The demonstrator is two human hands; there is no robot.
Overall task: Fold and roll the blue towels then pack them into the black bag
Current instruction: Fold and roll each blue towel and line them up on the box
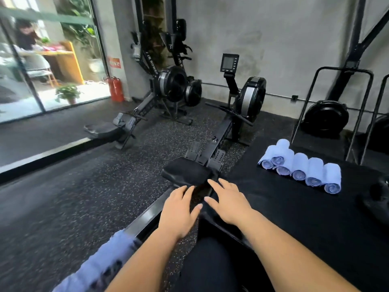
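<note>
Blue towels (300,171) sit rolled in a tight row on the black surface (294,224) to my right. Five lie side by side, touching, with a sixth perched on top at the far end, and their spiral ends face me. They look like soft, light terry: not fragile and not slippery. A roll would probably loosen if I lifted it by its outer flap, so I judge the best hold is around the middle, fingers over the top and thumb under, squeezing just enough to keep the spiral shut. Another blue cloth (99,264) lies at the lower left of the view, close to my body. It is blurred, and I take it for an unrolled towel, though I cannot be sure. My left hand (181,209) and right hand (229,204) hover close together, well apart from the row, with fingers straight and spread, holding nothing. Just beyond the fingertips is the padded seat (187,171) of a rowing machine (248,98), with its rail (145,217) running back beneath the left hand. A dark rounded shape (376,199) at the right edge of the surface may be the black bag — I cannot tell from here. Further out stand folded rowers (168,85) against the grey wall (273,39), two red fire extinguishers (114,88) and a potted plant (68,93), and a glass wall (52,85) with a person (25,36) seated beyond it.
</note>
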